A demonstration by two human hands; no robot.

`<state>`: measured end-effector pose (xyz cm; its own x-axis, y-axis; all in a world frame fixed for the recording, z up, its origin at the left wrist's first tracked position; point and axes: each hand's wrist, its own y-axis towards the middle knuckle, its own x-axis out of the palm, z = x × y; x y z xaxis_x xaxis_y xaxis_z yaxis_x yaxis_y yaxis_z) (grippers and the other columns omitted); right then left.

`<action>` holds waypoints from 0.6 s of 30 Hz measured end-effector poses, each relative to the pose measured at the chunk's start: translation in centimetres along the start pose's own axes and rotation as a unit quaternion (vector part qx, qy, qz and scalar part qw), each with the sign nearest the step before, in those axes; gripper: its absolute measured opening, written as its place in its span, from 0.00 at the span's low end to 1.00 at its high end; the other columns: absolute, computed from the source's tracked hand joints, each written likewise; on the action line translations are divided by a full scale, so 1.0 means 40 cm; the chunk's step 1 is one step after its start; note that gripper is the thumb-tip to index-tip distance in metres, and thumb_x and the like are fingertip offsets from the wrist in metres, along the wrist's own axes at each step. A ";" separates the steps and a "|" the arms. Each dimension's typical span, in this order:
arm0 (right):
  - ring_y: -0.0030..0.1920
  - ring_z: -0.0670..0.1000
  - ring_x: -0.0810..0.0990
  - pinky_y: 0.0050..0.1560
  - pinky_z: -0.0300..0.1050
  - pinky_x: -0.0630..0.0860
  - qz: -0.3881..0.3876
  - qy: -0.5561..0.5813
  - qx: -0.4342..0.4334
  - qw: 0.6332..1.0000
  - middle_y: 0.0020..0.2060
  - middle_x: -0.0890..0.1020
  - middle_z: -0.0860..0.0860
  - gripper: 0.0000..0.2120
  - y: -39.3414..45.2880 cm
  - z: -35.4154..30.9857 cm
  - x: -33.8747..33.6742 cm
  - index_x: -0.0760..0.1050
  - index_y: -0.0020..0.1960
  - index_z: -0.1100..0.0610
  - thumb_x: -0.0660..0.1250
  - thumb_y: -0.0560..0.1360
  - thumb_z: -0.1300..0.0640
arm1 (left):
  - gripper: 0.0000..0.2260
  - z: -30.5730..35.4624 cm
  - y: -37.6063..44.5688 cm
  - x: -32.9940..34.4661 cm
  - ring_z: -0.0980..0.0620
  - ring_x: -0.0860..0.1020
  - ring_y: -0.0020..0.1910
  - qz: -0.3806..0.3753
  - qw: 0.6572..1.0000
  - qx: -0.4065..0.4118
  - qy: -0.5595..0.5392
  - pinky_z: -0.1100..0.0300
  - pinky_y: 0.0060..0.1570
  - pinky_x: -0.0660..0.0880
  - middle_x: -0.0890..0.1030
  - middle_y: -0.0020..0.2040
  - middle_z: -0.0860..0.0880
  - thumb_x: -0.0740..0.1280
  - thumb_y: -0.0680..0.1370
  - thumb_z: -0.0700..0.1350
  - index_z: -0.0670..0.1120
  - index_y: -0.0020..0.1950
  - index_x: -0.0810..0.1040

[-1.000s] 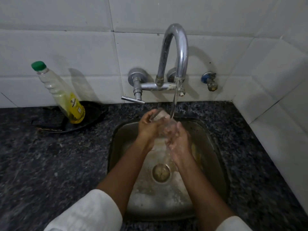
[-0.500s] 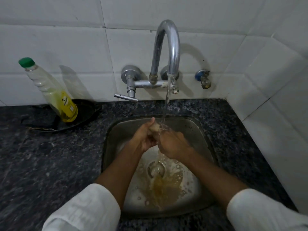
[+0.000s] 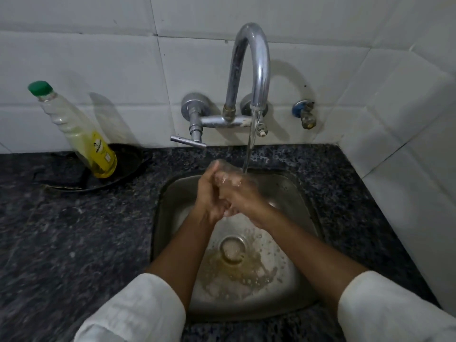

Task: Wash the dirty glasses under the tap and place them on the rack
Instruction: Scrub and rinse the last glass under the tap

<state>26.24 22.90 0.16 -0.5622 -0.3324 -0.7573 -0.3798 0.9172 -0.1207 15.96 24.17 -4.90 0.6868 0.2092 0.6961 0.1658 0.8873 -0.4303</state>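
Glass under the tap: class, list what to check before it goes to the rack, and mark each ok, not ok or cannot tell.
1. Water runs from the tap onto the glass: ok.
2. Left hand grips the glass: ok.
3. Right hand holds it too: ok.
4. Glass rinsed clean: cannot tell, hands hide most of it.
5. Sink draining: cannot tell; yellowish water lies round the drain.
6. Rack ready: cannot tell, not in view.

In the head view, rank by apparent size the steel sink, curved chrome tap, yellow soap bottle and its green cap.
1. Steel sink
2. Curved chrome tap
3. Yellow soap bottle, close to the tap
4. Green cap
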 end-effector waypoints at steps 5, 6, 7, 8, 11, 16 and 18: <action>0.52 0.56 0.80 0.48 0.48 0.74 -0.061 -0.161 0.051 0.984 0.50 0.81 0.55 0.12 -0.003 0.007 -0.024 0.77 0.57 0.56 0.59 0.78 0.56 | 0.20 0.002 0.016 -0.012 0.48 0.82 0.44 0.022 0.995 -0.017 0.096 0.53 0.49 0.79 0.83 0.43 0.44 0.63 0.80 0.58 0.43 0.45 0.82; 0.46 0.54 0.81 0.44 0.47 0.75 -0.037 -0.097 0.007 0.995 0.46 0.81 0.54 0.11 0.001 -0.004 -0.023 0.79 0.55 0.55 0.58 0.79 0.57 | 0.20 -0.010 0.014 -0.012 0.49 0.82 0.44 0.017 0.998 0.002 0.057 0.54 0.50 0.79 0.83 0.43 0.44 0.60 0.82 0.58 0.44 0.44 0.83; 0.41 0.51 0.80 0.40 0.45 0.76 -0.016 -0.042 0.005 0.999 0.42 0.81 0.53 0.11 0.008 -0.017 -0.025 0.79 0.54 0.53 0.58 0.78 0.59 | 0.22 -0.017 0.016 -0.012 0.50 0.82 0.42 0.011 1.000 0.008 0.004 0.55 0.47 0.80 0.83 0.41 0.46 0.58 0.82 0.57 0.45 0.42 0.84; 0.40 0.49 0.80 0.39 0.45 0.77 -0.018 -0.027 -0.016 0.999 0.43 0.81 0.52 0.11 0.011 -0.017 -0.031 0.78 0.55 0.53 0.59 0.78 0.59 | 0.22 -0.015 0.016 -0.007 0.51 0.83 0.41 0.010 1.000 0.010 -0.025 0.56 0.45 0.81 0.83 0.41 0.46 0.59 0.82 0.57 0.45 0.42 0.84; 0.53 0.55 0.80 0.50 0.49 0.75 -0.056 -0.255 -0.008 0.965 0.54 0.81 0.54 0.11 0.001 0.006 -0.018 0.76 0.58 0.54 0.61 0.78 0.57 | 0.21 0.014 0.021 0.003 0.47 0.84 0.41 0.014 0.998 -0.032 0.047 0.53 0.44 0.83 0.84 0.44 0.42 0.65 0.78 0.60 0.41 0.51 0.81; 0.41 0.54 0.80 0.42 0.47 0.76 0.041 0.035 0.079 0.995 0.41 0.79 0.54 0.09 0.020 -0.025 -0.010 0.79 0.49 0.57 0.61 0.75 0.59 | 0.20 -0.013 0.020 -0.014 0.47 0.83 0.48 -0.021 1.000 0.001 -0.021 0.53 0.51 0.79 0.83 0.47 0.43 0.58 0.83 0.55 0.42 0.48 0.83; 0.45 0.54 0.81 0.43 0.48 0.73 -0.021 -0.058 0.032 0.998 0.45 0.80 0.55 0.09 0.013 -0.014 -0.020 0.77 0.53 0.58 0.62 0.76 0.57 | 0.20 -0.002 0.021 -0.006 0.46 0.83 0.48 -0.018 1.000 -0.001 -0.019 0.52 0.51 0.79 0.84 0.47 0.43 0.62 0.81 0.58 0.42 0.52 0.82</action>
<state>26.09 23.52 1.05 -0.4570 -0.3467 -0.8191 -0.3514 0.9164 -0.1918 16.01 24.83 -5.48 0.6530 0.1923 0.7325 0.1917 0.8938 -0.4055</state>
